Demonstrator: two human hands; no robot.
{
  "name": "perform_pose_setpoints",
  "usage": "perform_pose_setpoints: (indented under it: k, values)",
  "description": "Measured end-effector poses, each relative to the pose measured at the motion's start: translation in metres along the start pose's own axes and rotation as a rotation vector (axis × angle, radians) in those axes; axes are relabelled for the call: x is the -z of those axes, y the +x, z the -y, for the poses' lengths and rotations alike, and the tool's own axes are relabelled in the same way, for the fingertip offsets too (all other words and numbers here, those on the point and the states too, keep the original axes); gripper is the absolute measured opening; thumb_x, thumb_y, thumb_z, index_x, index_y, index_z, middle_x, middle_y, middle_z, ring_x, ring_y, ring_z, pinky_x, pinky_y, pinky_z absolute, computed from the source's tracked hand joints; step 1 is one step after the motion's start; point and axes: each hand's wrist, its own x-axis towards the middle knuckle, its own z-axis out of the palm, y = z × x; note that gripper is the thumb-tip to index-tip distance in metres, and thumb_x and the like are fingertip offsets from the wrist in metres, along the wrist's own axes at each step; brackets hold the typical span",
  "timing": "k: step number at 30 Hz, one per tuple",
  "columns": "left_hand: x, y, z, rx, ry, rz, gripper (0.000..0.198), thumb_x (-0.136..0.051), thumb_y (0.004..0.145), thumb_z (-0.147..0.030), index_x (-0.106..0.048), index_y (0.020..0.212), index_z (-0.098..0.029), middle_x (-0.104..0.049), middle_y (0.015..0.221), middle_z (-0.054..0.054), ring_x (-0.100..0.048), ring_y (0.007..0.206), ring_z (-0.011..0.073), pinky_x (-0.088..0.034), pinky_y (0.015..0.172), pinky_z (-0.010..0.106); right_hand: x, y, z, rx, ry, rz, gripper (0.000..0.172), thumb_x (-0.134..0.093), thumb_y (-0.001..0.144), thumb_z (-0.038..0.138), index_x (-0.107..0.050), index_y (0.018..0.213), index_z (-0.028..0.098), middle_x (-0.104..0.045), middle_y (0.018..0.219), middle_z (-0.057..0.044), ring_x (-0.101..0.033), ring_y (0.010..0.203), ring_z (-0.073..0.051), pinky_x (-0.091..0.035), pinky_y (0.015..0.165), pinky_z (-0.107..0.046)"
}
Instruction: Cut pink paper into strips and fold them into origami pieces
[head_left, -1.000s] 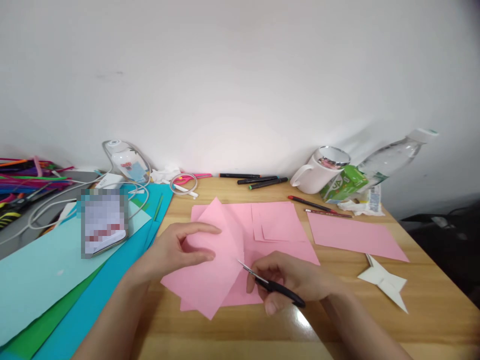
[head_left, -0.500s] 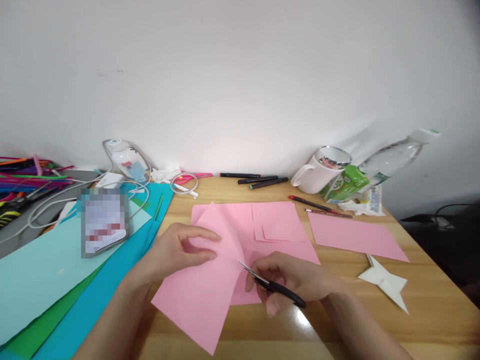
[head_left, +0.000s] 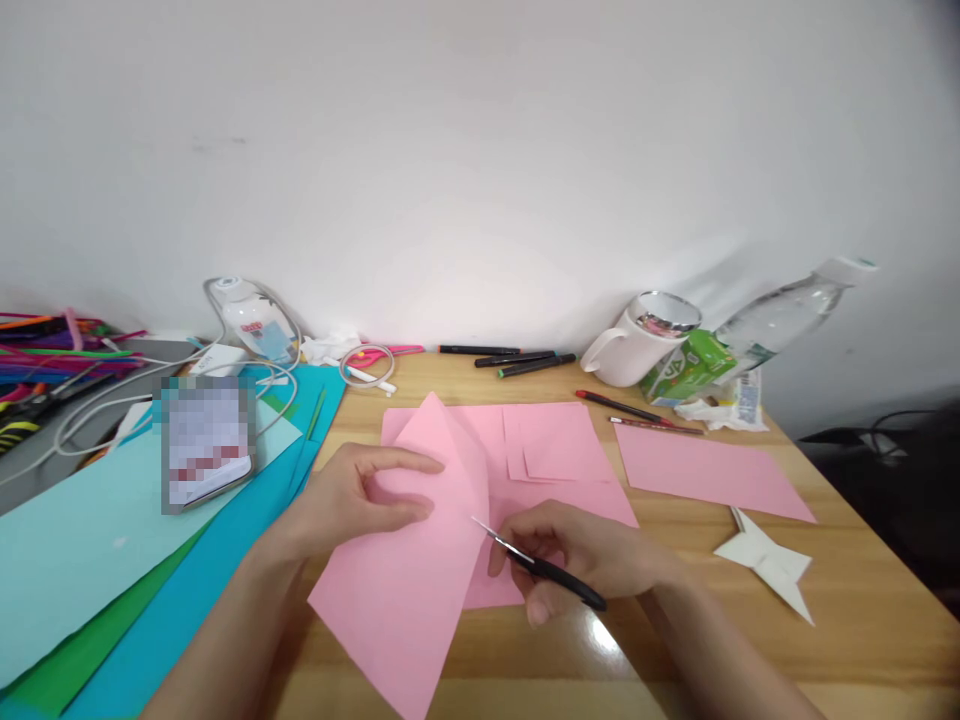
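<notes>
My left hand [head_left: 360, 500] pinches a sheet of pink paper [head_left: 409, 590], which bends up off the table with a corner pointing toward the wall. In my right hand [head_left: 566, 560] is a pair of black-handled scissors [head_left: 551, 577]. One blade lies over the sheet's right edge, and the other blade is hidden behind the paper. Beneath them a larger pink sheet [head_left: 585, 510] lies flat, with smaller pink pieces [head_left: 566, 445] on top of it.
To the right are another pink strip [head_left: 712, 475], a folded white paper star [head_left: 765, 562], a mug [head_left: 630, 345] and a plastic bottle [head_left: 784, 310]. Markers [head_left: 517, 358] lie along the wall. On the left, a phone [head_left: 206, 445] rests on coloured sheets [head_left: 135, 510].
The held pink sheet has shifted slightly, its far corner a little higher and its near corner lower. The scissors have moved slightly left, further over the sheet. Both hands keep their grip.
</notes>
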Motion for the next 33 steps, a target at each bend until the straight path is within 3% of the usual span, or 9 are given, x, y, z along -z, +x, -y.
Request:
perform_pose_setpoints:
  k: [13,33]
  values:
    - [-0.0007,0.0000,0.0034,-0.021,0.018,-0.027,0.030,-0.069,0.066,-0.028,-0.070,0.096,-0.029,-0.069,0.106,-0.001,-0.061,0.101,0.0215,-0.050,0.076,0.020,0.0008,-0.0001,0.0013,0.011,-0.082,-0.017,0.042,-0.079,0.059,0.036,-0.061,0.091,0.016,-0.055,0.072,0.002,-0.051,0.065,-0.011,-0.041,0.057,-0.022]
    - [-0.0012,-0.0011,0.0017,-0.006,0.012,-0.014,0.034,-0.068,0.067,-0.028,-0.068,0.101,-0.027,-0.067,0.111,-0.001,-0.059,0.104,0.0215,-0.050,0.078,0.021,0.0018,-0.0012,-0.0006,-0.001,-0.020,-0.014,0.041,-0.078,0.061,0.036,-0.062,0.091,0.014,-0.052,0.066,0.004,-0.046,0.058,-0.008,-0.034,0.051,-0.018]
